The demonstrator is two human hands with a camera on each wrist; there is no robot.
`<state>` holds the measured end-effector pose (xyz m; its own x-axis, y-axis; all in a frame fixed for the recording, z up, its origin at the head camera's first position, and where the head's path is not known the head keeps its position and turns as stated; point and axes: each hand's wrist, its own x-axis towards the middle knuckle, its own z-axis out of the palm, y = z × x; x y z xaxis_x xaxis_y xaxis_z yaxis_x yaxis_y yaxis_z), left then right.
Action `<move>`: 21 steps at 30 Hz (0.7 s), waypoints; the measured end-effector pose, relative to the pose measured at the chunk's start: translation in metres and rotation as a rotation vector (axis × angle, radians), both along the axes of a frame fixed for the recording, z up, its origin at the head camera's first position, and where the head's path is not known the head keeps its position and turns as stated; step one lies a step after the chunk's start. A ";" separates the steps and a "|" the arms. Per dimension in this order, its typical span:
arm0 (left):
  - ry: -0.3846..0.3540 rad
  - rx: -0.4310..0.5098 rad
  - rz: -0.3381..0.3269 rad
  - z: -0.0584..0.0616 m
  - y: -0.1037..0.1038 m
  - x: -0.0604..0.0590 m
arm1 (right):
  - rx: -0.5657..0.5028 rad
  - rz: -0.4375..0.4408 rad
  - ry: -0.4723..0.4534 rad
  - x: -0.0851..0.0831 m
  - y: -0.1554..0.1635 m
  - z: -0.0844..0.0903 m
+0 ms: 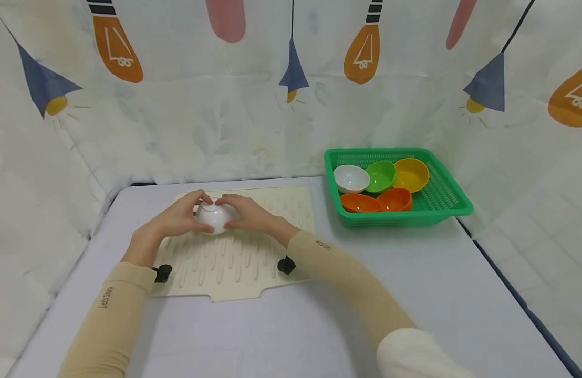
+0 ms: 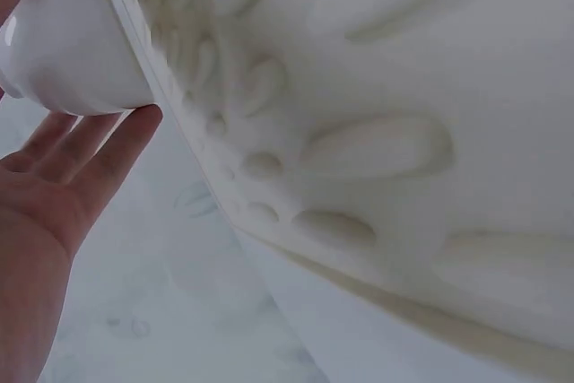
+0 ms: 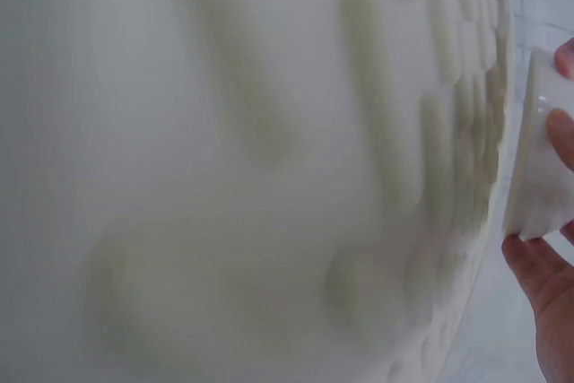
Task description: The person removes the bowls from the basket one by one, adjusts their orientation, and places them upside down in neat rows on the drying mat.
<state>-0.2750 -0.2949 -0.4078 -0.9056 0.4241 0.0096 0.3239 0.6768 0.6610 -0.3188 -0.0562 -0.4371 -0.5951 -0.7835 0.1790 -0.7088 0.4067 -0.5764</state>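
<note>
A small white bowl [image 1: 216, 216] is upside down over the far left part of a cream ridged draining mat [image 1: 234, 270], its foot facing up. My left hand [image 1: 179, 216] holds the bowl's left side, thumb towards me and fingers at the far side. From the right, my right hand [image 1: 250, 214] grips it in the same way. In the left wrist view the bowl [image 2: 72, 38] has its rim close against the mat. The right wrist view shows fingertips on the bowl wall [image 3: 543, 186]. Whether the rim fully rests on the mat, I cannot tell.
A green plastic basket [image 1: 444, 197] stands at the back right of the white-covered table [image 1: 319, 331]. Inside are a white bowl [image 1: 351, 178], a green bowl [image 1: 381, 176], a yellow bowl [image 1: 411, 175] and two orange bowls [image 1: 396, 199]. A patterned curtain [image 1: 253, 126] hangs behind.
</note>
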 end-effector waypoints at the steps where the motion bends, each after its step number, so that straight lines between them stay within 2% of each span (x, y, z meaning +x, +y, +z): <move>1: -0.001 -0.009 0.004 0.001 -0.004 -0.001 | -0.003 -0.008 -0.001 0.000 -0.006 0.000; 6: 0.012 -0.026 0.017 0.003 -0.014 -0.006 | 0.021 -0.108 0.001 0.003 -0.029 0.002; 11: 0.030 -0.009 0.032 -0.003 -0.021 -0.011 | 0.128 -0.251 0.024 0.008 -0.050 0.004; 13: 0.024 -0.003 0.047 -0.006 -0.025 -0.013 | 0.157 -0.275 0.028 0.009 -0.056 0.004; 16: 0.003 0.012 0.069 -0.010 -0.031 -0.016 | 0.181 -0.258 0.016 0.008 -0.059 0.004; 21: -0.028 0.071 0.084 -0.014 -0.039 -0.017 | 0.220 -0.139 -0.045 0.004 -0.053 0.002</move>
